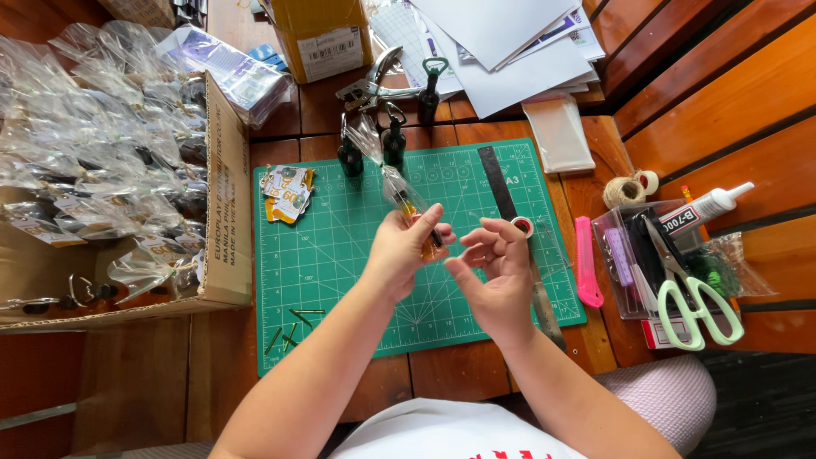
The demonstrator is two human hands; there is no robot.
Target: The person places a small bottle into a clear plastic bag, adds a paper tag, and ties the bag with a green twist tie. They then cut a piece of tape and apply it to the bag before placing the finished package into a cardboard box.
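- The left hand [398, 246] is closed around a clear plastic bag with a small dark bottle inside [406, 204], held up over the green cutting mat [340, 255].
- The right hand [497, 268] is half open, with a small roll of tape with a red middle [522, 226] at its fingertips.
- A brown cardboard box full of filled clear bags [110, 170] sits on the wooden counter [459, 370].
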